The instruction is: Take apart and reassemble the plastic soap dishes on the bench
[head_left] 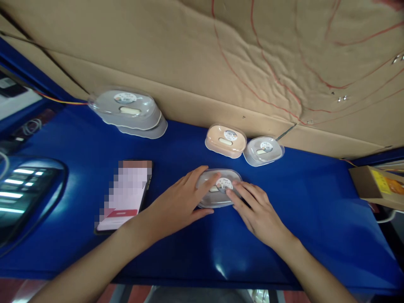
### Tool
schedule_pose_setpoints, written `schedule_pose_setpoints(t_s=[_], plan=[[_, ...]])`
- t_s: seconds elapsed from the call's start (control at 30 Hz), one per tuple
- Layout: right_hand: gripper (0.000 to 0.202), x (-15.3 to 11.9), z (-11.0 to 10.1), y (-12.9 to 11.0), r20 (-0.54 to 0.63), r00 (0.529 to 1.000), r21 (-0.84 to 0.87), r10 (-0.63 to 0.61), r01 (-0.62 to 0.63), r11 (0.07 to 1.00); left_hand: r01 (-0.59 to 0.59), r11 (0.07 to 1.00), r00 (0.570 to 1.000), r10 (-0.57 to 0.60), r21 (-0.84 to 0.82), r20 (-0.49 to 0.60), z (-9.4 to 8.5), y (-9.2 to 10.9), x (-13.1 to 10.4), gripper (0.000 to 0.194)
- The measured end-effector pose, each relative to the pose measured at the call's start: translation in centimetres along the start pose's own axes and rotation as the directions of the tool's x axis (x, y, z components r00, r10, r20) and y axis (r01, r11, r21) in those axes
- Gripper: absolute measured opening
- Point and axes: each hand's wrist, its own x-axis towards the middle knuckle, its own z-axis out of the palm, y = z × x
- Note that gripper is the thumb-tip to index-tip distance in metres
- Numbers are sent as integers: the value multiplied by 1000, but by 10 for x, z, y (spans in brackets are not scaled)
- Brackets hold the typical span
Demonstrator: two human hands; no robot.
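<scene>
A grey oval box with a clear lid and a round white label (224, 185) lies on the blue table between my hands. My left hand (186, 193) grips its left end, with the thumb at the near edge and the other fingers over the lid and far side. On the right end rest the fingertips of my right hand (254, 206), fingers apart, touching the lid beside the label. Behind it stand a peach box (221, 141) and a smaller grey box (263, 150), side by side.
Stacked grey boxes (126, 109) stand at the back left against the cardboard wall (189, 63). A phone (126, 198) lies left of my left forearm. A dark glossy screen (19, 193) is at far left, a cardboard box (378, 185) at far right of the blue table (303, 202).
</scene>
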Motion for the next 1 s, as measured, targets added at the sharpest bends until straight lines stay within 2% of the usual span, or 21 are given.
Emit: schedule_pose_setpoints(t_s=[0.17, 0.3, 0.43, 0.63, 0.77, 1.0], plan=[[80, 1, 0, 1, 27, 999, 55, -25, 24, 998, 44, 995, 998, -40, -91, 44, 0, -1, 0, 84], [73, 1, 0, 2, 43, 999, 116, -9, 4, 993, 64, 977, 997, -57, -204, 43, 2, -2, 2, 90], [72, 1, 2, 1, 46, 999, 95, -9, 5, 995, 78, 963, 997, -70, -259, 40, 2, -3, 2, 82], [70, 1, 2, -1, 38, 999, 88, -18, 14, 996, 18, 965, 999, -5, -261, 49, 4, -6, -1, 115], [70, 1, 5, -2, 8, 1000, 88, -11, 10, 996, 44, 960, 998, -31, -277, 52, 7, -5, 1, 103], [79, 0, 12, -1, -38, 999, 38, -27, 28, 999, 31, 930, 999, -18, -366, 39, 10, -7, 4, 97]])
